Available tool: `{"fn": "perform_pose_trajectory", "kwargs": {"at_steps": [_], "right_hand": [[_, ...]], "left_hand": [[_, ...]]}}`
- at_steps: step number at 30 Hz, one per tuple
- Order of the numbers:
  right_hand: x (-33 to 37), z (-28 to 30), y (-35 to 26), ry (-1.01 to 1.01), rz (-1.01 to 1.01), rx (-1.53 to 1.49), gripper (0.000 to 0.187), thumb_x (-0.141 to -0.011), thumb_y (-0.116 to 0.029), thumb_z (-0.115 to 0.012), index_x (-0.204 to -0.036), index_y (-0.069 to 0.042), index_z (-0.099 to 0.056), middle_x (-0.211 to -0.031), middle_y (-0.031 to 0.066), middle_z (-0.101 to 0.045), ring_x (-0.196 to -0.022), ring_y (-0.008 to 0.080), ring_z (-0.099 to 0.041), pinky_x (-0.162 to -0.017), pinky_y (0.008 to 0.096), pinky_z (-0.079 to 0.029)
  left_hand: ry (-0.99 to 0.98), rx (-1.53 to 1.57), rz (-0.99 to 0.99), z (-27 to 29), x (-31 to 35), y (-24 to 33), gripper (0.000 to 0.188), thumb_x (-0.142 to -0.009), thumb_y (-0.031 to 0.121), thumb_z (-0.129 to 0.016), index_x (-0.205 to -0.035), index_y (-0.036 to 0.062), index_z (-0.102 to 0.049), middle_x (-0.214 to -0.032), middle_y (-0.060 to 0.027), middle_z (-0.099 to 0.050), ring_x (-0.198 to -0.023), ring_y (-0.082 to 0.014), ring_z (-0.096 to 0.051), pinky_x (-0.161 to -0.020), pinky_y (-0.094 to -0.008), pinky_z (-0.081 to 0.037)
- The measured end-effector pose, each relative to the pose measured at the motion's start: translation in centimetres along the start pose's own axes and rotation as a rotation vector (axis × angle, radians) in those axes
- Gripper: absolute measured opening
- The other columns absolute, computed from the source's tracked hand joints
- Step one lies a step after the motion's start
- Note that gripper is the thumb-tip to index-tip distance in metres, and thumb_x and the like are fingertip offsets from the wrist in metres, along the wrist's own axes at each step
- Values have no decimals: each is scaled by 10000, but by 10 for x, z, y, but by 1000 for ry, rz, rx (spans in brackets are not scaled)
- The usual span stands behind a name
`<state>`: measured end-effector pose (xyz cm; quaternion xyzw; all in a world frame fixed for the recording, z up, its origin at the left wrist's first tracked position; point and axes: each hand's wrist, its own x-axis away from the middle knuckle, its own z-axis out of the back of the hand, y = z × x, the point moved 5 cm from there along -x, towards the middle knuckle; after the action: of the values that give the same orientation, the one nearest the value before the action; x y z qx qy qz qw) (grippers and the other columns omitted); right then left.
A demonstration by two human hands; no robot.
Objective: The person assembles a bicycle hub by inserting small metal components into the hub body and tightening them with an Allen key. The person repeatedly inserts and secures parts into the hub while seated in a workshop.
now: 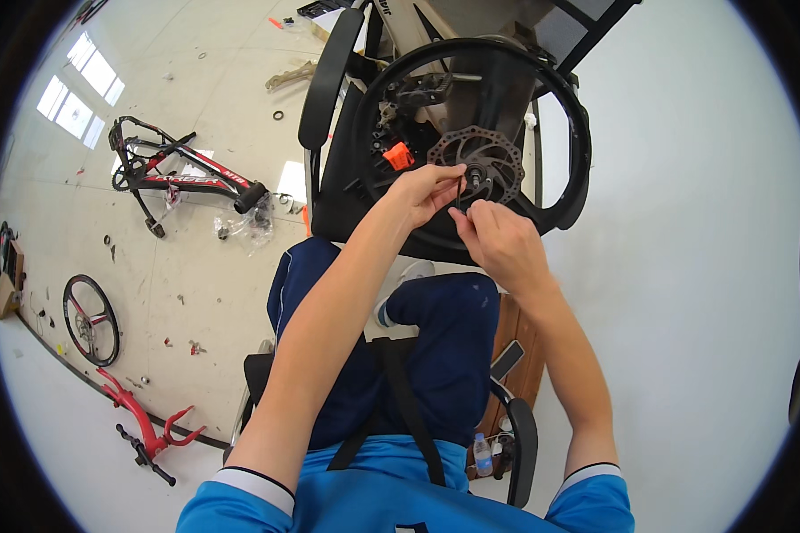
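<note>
A bicycle wheel with a black rim [581, 133] lies flat on a black office chair in front of me. A perforated metal brake disc [508, 153] surrounds its hub [476, 175]. My left hand [427, 191] pinches the upper end of a thin black rod [460, 193], which looks like a hex key, at the disc's near left side. Just to the right, my right hand [505, 240] is closed, thumb and forefinger at the rod's lower end. The fingers partly hide the rod and the disc's near edge.
Beside the disc, an orange piece [399, 156] and small black parts lie on the chair seat, next to its armrest [331, 80]. On the floor to the left are a black-and-red bike frame [196, 181], another wheel [91, 320] and a red fork [147, 422]. A phone [507, 361] lies by my right thigh.
</note>
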<state>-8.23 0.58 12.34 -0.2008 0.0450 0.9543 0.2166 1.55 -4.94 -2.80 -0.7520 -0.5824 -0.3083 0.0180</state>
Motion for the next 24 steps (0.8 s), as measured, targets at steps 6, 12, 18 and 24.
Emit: {"fn": "perform_pose_trajectory", "kwargs": {"at_steps": [6, 12, 18, 24], "right_hand": [[23, -28, -5, 241, -396, -361, 271, -892, -67, -667, -737, -18, -451, -537, 62, -519, -409, 118, -480, -412, 266, -382], [28, -47, -29, 469, -678, -433, 289, -919, -91, -640, -719, -17, -445, -507, 33, -472, -425, 69, -449, -410, 252, -337], [32, -54, -25, 415, -832, -705, 250, -928, -142, -631, -773, -7, -489, -560, 5, -475, -488, 44, -416, -449, 228, -317], [119, -81, 6, 318, -1073, -1344, 138, -984, -94, -431, -985, -26, -550, -734, 22, -523, -611, 87, -487, -555, 225, -417]], "left_hand": [[-121, 120, 71, -6, 14, -6, 121, -920, 29, -570, -1001, -51, -607, -965, -111, -663, -836, -137, -645, -768, -200, -555], [-41, 115, 64, -12, 20, -1, 85, -930, 8, -540, -967, -66, -563, -919, -116, -632, -848, -158, -639, -769, -227, -561], [-29, -136, 90, -7, 20, 1, 91, -916, 106, -632, -899, 17, -637, -789, -15, -638, -679, -87, -602, -625, -175, -520], [97, -365, -15, -21, 36, 0, 94, -925, 118, -625, -942, 28, -644, -757, 24, -621, -583, -28, -545, -484, -137, -454]]}}
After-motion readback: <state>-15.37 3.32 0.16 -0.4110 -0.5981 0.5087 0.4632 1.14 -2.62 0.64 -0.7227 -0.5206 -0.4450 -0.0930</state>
